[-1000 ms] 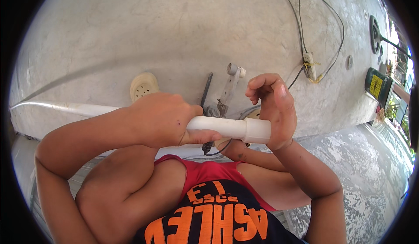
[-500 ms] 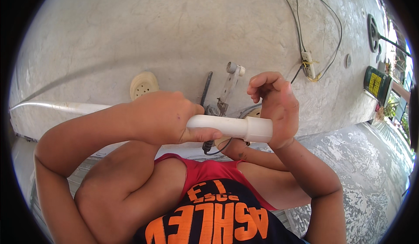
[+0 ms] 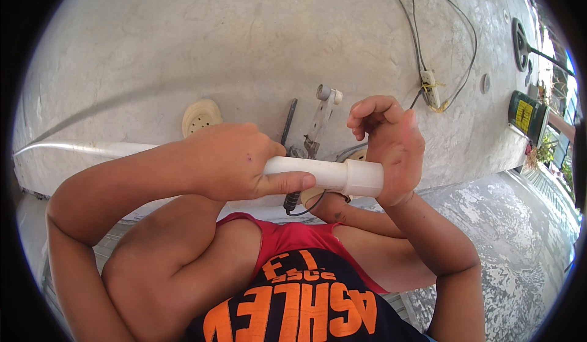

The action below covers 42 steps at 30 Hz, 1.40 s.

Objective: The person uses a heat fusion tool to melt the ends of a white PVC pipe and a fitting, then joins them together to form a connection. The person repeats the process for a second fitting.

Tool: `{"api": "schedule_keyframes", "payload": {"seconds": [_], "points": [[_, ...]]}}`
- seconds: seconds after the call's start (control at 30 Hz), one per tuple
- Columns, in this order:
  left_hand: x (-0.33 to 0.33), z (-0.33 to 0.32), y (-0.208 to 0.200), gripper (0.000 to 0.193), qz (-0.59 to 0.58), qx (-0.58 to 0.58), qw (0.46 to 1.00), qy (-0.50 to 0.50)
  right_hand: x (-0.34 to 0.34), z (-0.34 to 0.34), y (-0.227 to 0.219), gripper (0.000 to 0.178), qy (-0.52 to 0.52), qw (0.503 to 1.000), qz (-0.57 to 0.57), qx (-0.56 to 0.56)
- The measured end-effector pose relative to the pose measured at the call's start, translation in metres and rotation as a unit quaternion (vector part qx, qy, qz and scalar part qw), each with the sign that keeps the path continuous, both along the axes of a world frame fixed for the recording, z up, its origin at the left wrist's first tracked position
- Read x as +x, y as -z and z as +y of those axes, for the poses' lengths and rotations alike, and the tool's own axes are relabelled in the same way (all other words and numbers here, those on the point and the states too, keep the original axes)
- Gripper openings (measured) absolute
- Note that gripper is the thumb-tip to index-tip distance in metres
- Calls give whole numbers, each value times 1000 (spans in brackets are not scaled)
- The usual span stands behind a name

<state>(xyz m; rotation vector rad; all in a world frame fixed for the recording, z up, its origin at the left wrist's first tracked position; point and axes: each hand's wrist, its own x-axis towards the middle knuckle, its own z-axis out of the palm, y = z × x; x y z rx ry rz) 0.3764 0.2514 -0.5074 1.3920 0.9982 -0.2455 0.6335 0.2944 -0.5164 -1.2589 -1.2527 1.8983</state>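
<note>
My left hand [image 3: 241, 161] is wrapped around a long white plastic pipe [image 3: 327, 172], with its thumb lying along the near side. At the pipe's right end sits a wider white coupling [image 3: 365, 178]. The heel of my right hand [image 3: 396, 143] presses against the coupling's open end. Its fingers are loosely curled and apart, gripping nothing. Beyond the pipe, a metal plate tool [image 3: 319, 122] with round sockets at its tip stands on the floor, beside a dark rod [image 3: 289, 122]. The pipe partly hides the tool's lower part.
The pipe's far length [image 3: 92, 150] runs off to the left. A beige clog [image 3: 202, 118] is on my foot. A white power strip [image 3: 431, 89] with grey cables [image 3: 416, 24] lies at the right, on the concrete floor [image 3: 244, 42]. Farther right is a dark green container [image 3: 527, 117].
Very little differs. Both hands still hold the same places on the pipe and coupling. My right hand and the coupling have shifted a touch to the right.
</note>
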Motion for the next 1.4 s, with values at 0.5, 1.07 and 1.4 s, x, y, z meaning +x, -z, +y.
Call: {"api": "schedule_keyframes", "payload": {"seconds": [0.5, 1.07, 1.4], "points": [[1, 4, 0, 92, 8, 10, 1000, -8, 4, 2, 8, 78, 1, 999, 34, -10], [4, -29, 13, 66, 43, 404, 910, -84, -4, 19, 5, 81, 57, 992, 1, -113], [3, -25, 14, 63, 53, 420, 902, -83, -12, 40, -9, 60, -168, 977, -129, -15]]}}
